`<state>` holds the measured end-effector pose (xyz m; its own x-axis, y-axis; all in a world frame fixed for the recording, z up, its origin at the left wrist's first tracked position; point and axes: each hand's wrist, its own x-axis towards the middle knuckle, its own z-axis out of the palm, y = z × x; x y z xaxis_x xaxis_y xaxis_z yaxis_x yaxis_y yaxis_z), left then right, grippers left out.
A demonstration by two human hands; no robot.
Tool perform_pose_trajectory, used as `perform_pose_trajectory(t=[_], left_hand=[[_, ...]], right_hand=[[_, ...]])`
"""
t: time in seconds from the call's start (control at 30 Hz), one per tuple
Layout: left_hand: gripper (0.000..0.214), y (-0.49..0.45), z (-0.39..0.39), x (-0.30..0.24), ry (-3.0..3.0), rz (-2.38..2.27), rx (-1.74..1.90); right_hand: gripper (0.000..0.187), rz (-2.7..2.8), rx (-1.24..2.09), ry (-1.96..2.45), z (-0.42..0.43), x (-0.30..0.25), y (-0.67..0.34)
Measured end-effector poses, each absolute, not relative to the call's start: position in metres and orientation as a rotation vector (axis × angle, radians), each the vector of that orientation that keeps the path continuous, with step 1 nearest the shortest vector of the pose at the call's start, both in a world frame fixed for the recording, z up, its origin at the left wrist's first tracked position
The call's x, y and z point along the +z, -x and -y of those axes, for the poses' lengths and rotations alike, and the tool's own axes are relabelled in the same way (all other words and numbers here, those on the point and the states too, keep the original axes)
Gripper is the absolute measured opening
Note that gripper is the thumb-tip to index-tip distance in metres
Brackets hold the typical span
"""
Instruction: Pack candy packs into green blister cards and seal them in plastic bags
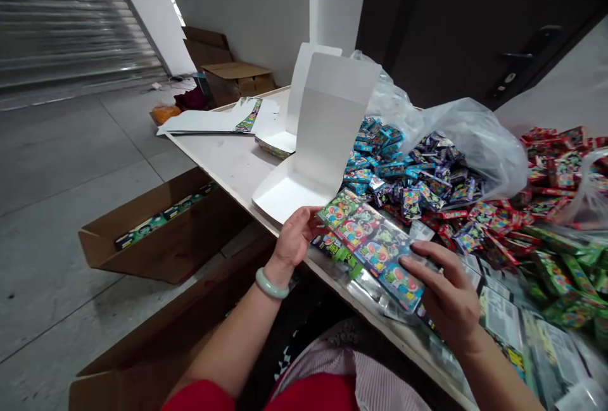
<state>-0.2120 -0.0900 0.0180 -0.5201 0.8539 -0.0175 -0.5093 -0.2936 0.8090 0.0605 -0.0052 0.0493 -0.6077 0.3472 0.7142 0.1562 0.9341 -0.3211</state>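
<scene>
There is 1 printed panel (373,249) in the person's hands, showing 4 coloured sections, and it is held tilted above the near edge of the table (235,161). Beyond it stand 2 white cartons (308,180) with lids raised, and 1 loose heap of packets spreads to the right in 4 colours: blue packets (360,167), purple packets (430,186), red packets (563,173) and green packets (565,275), too jumbled to count. The left hand (293,238) grips the panel's far-left end with curled fingers, its forearm reaching up from below, 1 pale bangle (272,284) at the wrist. The right hand (449,294) comes in from the lower right and grips the opposite end, 2 digits lying across the printed face; its hold underneath is hidden. The tabletop is pale, with white card sheets (202,121) at its far-left corner and clear plastic (489,139) bunched behind the packets. Beside the table, 2 open brown boxes (166,262) sit on the grey tiled floor (71,164). Farther back are 1 roller shutter (71,25) and 1 dark door (441,25).
</scene>
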Motion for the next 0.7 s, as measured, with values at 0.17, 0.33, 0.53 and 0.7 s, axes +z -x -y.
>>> perform_pose_trajectory(t=[0.17, 0.33, 0.53, 0.7], left_hand=[[0.031, 0.223, 0.092, 0.023, -0.508, -1.131, 1.911], [0.028, 0.283, 0.09, 0.031, -0.44, -1.344, 2.009], [0.016, 0.362, 0.067, 0.029, -0.365, -1.668, 2.06], [0.03, 0.376, 0.037, 0.012, -0.417, -1.86, 1.915]], right_hand=[[0.047, 2.296, 0.245, 0.343, 0.003, 0.039, -0.042], [0.048, 2.351, 0.36, 0.445, -0.002, 0.026, -0.027], [0.034, 2.503, 0.635, 0.371, 0.013, 0.011, -0.035], [0.028, 2.589, 0.759, 0.38, 0.032, 0.007, -0.042]])
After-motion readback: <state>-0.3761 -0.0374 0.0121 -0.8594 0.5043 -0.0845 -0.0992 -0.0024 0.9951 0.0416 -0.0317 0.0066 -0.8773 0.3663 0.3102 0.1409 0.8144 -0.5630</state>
